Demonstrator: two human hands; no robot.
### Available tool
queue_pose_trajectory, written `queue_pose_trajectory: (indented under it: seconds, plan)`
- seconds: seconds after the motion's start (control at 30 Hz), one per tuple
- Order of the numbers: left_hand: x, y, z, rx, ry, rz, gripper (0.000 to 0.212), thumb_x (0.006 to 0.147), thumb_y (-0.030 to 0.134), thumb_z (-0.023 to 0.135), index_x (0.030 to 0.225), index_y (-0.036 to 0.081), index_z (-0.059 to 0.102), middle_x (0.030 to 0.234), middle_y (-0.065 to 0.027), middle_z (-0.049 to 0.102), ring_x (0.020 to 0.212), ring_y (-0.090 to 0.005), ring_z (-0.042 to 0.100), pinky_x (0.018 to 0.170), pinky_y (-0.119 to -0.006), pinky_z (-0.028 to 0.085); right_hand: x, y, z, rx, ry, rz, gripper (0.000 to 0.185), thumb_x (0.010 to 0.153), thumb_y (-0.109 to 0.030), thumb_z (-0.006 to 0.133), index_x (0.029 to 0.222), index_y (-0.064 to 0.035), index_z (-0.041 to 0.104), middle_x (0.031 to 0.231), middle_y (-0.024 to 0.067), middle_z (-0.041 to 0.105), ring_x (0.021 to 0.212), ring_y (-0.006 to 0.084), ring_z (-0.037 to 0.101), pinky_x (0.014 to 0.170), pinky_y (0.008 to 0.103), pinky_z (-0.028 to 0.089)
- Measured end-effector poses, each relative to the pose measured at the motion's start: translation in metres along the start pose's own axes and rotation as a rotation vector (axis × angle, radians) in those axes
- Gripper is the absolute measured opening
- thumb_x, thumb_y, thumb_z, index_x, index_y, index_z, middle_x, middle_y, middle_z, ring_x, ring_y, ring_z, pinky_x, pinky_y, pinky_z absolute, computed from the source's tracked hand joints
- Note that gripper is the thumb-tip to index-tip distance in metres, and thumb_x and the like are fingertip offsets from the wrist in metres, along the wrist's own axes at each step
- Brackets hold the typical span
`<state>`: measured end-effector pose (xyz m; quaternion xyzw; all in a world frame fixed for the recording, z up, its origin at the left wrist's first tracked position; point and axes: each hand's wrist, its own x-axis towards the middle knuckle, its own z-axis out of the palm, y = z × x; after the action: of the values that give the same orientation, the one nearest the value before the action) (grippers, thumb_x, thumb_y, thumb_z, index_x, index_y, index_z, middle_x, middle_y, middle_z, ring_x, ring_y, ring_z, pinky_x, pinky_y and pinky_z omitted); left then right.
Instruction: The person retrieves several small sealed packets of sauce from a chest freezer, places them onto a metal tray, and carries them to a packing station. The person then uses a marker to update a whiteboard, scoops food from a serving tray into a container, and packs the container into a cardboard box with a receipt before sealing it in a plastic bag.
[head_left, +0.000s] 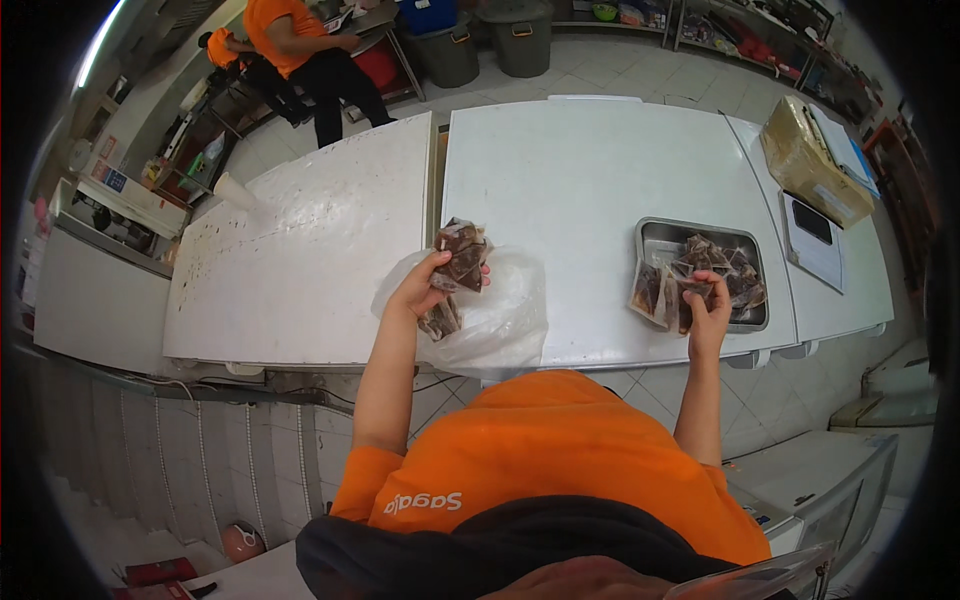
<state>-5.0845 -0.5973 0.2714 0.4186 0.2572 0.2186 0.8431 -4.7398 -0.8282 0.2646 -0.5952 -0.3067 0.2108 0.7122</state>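
Note:
My left hand (426, 286) grips a clear plastic packet of dark brown food (461, 259) above a translucent plastic bag (510, 307). Another brown packet (441, 321) lies on that bag, just below the hand. Over on the right, my right hand (709, 304) pinches a small clear packet (684, 289) at the front of a rectangular stainless steel tray (660, 229). More packets of dark brown food (709, 255) are heaped inside the tray. One packet (646, 289) hangs over its left rim. The contents of the packets cannot be told exactly.
White chest freezer lids (600, 172) form the work surface. A cardboard box (806, 161) with papers and a phone (811, 221) on a paper pad lie right. At far left stands a pale cup (234, 192). Two people in orange shirts (281, 34) stand beyond, near lidded grey bins (517, 41).

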Motion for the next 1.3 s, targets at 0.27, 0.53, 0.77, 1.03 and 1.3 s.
queue_pose_trajectory:
  seconds: [0.27, 0.53, 0.77, 1.03, 1.3]
  plan:
    - [-0.008, 0.001, 0.001, 0.114, 0.117, -0.046, 0.044, 0.086, 0.028, 0.049, 0.118, -0.003, 0.047, 0.103, -0.0183, 0.06, 0.095, -0.0273, 0.06, 0.087, -0.035, 0.044, 0.006, -0.01, 0.005, 0.091, -0.005, 0.02, 0.031, 0.07, 0.007, 0.054, 0.098, -0.0042, 0.053, 0.094, 0.0032, 0.053, 0.09, 0.0121, 0.05, 0.083, 0.0241, 0.038]
    - [-0.036, 0.009, 0.014, 1.109, 0.317, -0.23, 0.036, 0.081, 0.035, 0.058, 0.096, 0.003, 0.059, 0.07, -0.0014, 0.053, 0.063, -0.01, 0.048, 0.054, -0.025, 0.038, 0.007, -0.02, 0.09, 0.33, -0.366, 0.044, 0.032, 0.067, 0.005, 0.055, 0.098, -0.0043, 0.051, 0.094, 0.0066, 0.055, 0.094, 0.0155, 0.051, 0.081, 0.0268, 0.043]
    - [-0.068, 0.012, -0.005, 0.568, 0.457, -0.135, 0.049, 0.083, 0.041, 0.054, 0.108, -0.001, 0.055, 0.091, -0.0087, 0.061, 0.075, -0.0152, 0.06, 0.061, -0.026, 0.047, -0.023, 0.018, 0.194, 0.245, -0.8, 0.212, 0.027, 0.077, -0.001, 0.053, 0.104, -0.003, 0.048, 0.097, 0.0096, 0.058, 0.093, 0.0161, 0.054, 0.082, 0.0284, 0.043]
    - [-0.098, 0.008, 0.051, 0.446, 0.309, 0.063, 0.042, 0.087, 0.025, 0.054, 0.12, -0.002, 0.047, 0.101, -0.0079, 0.059, 0.093, -0.0132, 0.055, 0.078, -0.026, 0.045, -0.044, -0.009, 0.225, -0.246, -1.049, -0.401, 0.065, 0.078, -0.027, 0.066, 0.13, -0.006, 0.034, 0.133, 0.0208, 0.032, 0.12, 0.0313, 0.037, 0.088, 0.0378, 0.043]
    - [-0.115, 0.001, 0.075, 0.574, 0.039, 0.175, 0.031, 0.087, 0.014, 0.054, 0.113, -0.001, 0.049, 0.098, -0.0048, 0.057, 0.093, -0.0115, 0.05, 0.08, -0.025, 0.042, -0.051, -0.063, 0.22, -0.236, -1.313, -0.296, 0.087, 0.068, -0.036, 0.075, 0.131, -0.0007, 0.028, 0.123, 0.0188, 0.044, 0.107, 0.0301, 0.05, 0.082, 0.0338, 0.044]
